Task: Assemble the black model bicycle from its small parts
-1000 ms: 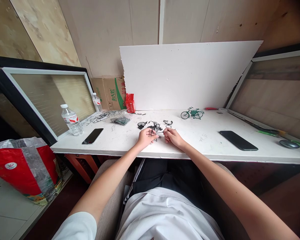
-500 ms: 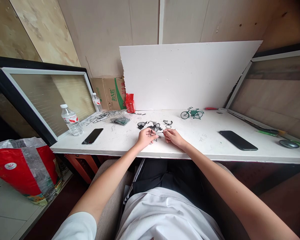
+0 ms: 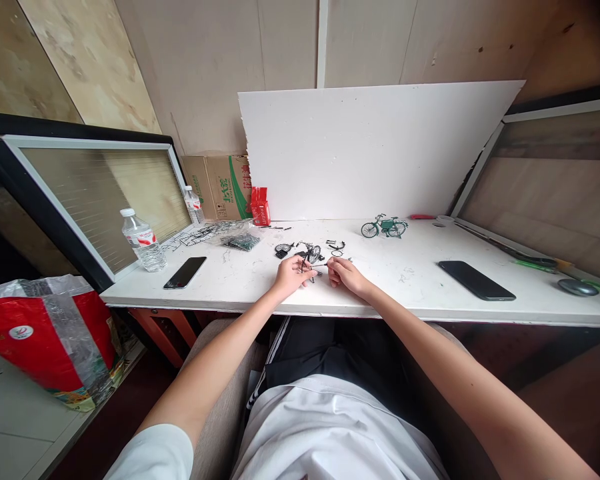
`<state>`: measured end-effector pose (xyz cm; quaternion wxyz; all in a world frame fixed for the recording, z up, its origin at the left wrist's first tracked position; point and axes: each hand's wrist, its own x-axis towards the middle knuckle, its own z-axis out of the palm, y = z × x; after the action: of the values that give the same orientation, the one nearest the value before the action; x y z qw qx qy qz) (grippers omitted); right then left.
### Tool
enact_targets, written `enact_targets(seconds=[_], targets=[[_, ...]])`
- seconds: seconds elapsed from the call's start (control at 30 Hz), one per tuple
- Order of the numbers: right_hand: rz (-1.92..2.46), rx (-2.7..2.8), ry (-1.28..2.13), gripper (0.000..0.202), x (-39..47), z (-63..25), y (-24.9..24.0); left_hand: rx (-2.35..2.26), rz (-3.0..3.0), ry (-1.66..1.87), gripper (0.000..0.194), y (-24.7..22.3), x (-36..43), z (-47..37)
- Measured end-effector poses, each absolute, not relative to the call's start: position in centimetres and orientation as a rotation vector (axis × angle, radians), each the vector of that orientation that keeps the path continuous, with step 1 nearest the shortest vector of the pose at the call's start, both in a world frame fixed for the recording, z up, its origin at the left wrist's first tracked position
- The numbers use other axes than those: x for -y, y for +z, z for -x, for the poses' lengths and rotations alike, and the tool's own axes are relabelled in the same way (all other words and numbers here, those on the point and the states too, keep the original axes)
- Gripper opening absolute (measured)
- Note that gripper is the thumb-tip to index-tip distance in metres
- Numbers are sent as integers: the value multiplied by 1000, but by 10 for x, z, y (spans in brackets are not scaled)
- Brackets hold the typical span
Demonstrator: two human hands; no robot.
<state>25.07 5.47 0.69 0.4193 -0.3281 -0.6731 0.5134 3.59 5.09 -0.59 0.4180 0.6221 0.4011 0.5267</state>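
My left hand (image 3: 293, 274) is closed on a black model bicycle frame (image 3: 304, 262), whose thin bars stick out between and past the fingers. My right hand (image 3: 345, 274) is pinched around a thin dark rod (image 3: 321, 265) that points left toward the frame. Whether its tip touches the frame is too small to tell. Just beyond the hands lie a small spoked wheel (image 3: 313, 253), another black wheel (image 3: 283, 249) and curved black pieces (image 3: 337, 246). A green model bicycle (image 3: 385, 227) stands upright further back on the right.
On the white table (image 3: 240, 287) lie one phone (image 3: 185, 273) at left and another phone (image 3: 476, 281) at right. Plastic bags of parts (image 3: 243, 241), a water bottle (image 3: 144, 241) and a red box (image 3: 261, 206) stand back left. A white board (image 3: 380, 150) leans behind.
My right hand has shifted very slightly, still holding the thin rod near the frame. My left hand and the other things look the same.
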Motion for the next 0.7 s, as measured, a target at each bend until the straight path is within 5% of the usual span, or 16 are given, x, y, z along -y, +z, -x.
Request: enact_targets(seconds=[0.7], targets=[[876,1789,1208,52,-56,-253,8,-993,-1546,1332,43,-6,-51,-36]])
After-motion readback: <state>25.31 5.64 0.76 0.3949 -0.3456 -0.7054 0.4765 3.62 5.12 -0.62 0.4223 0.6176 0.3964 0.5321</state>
